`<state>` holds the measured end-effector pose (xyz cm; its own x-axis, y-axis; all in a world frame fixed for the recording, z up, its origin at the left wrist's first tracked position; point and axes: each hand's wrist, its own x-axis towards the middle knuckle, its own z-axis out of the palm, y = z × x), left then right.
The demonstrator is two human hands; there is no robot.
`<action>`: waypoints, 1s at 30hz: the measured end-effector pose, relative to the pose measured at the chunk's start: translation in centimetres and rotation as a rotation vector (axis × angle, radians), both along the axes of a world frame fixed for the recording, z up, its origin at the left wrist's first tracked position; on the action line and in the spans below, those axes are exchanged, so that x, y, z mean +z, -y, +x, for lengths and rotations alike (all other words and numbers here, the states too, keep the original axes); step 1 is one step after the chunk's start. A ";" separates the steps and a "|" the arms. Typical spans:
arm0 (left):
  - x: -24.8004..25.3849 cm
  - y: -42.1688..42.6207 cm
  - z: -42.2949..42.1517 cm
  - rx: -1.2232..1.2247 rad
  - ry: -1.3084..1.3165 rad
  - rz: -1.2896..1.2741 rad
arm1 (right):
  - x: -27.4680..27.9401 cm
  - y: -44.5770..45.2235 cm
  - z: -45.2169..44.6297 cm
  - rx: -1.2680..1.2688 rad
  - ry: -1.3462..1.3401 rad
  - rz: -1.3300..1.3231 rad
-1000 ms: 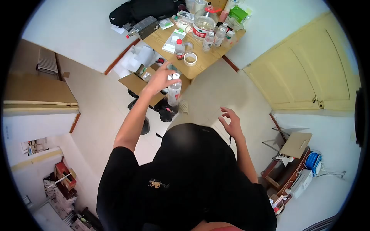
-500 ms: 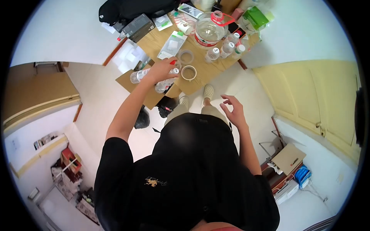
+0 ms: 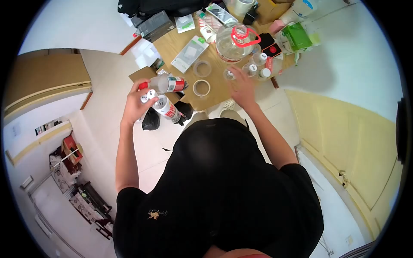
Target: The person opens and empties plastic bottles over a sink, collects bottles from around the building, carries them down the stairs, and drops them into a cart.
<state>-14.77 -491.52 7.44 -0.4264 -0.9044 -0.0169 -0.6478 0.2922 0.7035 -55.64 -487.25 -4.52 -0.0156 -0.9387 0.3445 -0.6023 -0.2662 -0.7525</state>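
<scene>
My left hand (image 3: 137, 103) is closed around the cap ends of several plastic bottles at the table's left edge. One is a clear bottle (image 3: 165, 84) with a red cap and a red, white and green label, lying roughly sideways. Below it slants a white-capped bottle (image 3: 167, 108) with red and white print. My right hand (image 3: 244, 89) is at a small clear plastic bottle (image 3: 229, 75) standing near the front of the table, with thumb and fingers around its top. Behind that bottle stands a large clear jug (image 3: 232, 46) with a red handle.
On the wooden table (image 3: 185, 79) lie two tape rolls (image 3: 201, 88), a white box (image 3: 189, 54) and a dark box (image 3: 157, 26). More small bottles (image 3: 250, 69) stand right of my right hand, near a green packet (image 3: 297, 36). A black bag (image 3: 150, 119) is on the floor.
My left hand has moved left, bringing the bottles with it from above the cardboard box. My right hand has come up from beside my body to the small bottle. The view has shifted.
</scene>
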 end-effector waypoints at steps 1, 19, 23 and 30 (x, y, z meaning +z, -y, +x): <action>-0.3 -0.4 -0.3 0.001 0.013 0.010 | 0.0 0.7 0.7 -0.006 0.019 0.040; -2.8 2.3 -2.2 -0.042 -0.046 0.045 | -0.3 0.0 -4.3 -0.458 -0.006 0.194; -3.2 2.9 -2.6 -0.097 -0.060 0.044 | -3.5 1.3 -4.8 -0.452 -0.119 0.108; -2.5 3.3 -3.3 -0.123 -0.050 0.045 | -2.0 0.8 -4.3 -0.336 0.108 0.278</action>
